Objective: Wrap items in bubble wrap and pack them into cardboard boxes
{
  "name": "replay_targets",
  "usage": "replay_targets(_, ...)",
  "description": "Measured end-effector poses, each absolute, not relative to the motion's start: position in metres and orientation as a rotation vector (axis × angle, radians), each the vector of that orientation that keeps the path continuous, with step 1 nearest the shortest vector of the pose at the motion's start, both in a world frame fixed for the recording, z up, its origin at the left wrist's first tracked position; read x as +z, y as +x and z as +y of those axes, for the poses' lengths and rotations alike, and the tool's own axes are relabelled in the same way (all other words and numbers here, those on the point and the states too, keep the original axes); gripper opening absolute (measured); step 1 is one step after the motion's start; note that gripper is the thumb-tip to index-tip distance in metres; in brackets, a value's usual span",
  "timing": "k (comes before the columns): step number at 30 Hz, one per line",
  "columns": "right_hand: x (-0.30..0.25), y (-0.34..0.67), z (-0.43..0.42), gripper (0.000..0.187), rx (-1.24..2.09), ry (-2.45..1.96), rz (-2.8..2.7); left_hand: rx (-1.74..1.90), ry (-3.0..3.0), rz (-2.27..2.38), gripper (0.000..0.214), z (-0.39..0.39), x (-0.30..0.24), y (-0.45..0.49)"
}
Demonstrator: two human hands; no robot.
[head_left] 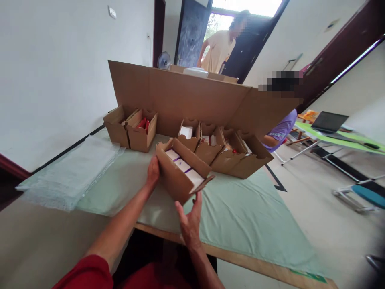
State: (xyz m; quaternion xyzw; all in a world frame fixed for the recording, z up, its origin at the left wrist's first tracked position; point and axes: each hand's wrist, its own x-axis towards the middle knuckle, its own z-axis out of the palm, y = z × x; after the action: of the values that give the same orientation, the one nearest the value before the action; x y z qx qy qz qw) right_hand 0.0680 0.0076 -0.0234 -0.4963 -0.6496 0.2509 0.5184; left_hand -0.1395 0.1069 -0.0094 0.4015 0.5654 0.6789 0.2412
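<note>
A narrow open-topped cardboard box [175, 176] sits tilted over the near part of the table, with white, purple-edged small boxes [182, 165] in a row inside. My left hand [152, 172] grips its left end, the fingertips partly hidden behind the cardboard. At the near right corner, my right hand [190, 220] holds the box between a thumb and fingers set wide apart, just below a projecting cardboard flap [204, 184]. Whether the box's underside touches the cloth I cannot tell.
Similar cardboard bins [141, 137] stand at the left, one with red packets [143, 123]; several more bins [240, 166] stand right. A tall cardboard panel [192, 94] rises behind. Clear plastic sleeves [75, 172] lie on the green cloth [240, 216]. Beyond are two people and a laptop [327, 122].
</note>
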Motion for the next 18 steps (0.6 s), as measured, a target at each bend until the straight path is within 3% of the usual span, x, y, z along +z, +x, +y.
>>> replay_targets(6,-0.003,0.134,0.034,0.057,0.718,-1.327,-1.315,1.858,0.989,1.637,0.056,0.044,-0.031,-0.072)
replay_targets(18,-0.005,0.141,0.045,0.056,0.8,-1.217,-1.261,1.871,1.002,1.403,0.063,0.034,-0.032,-0.053)
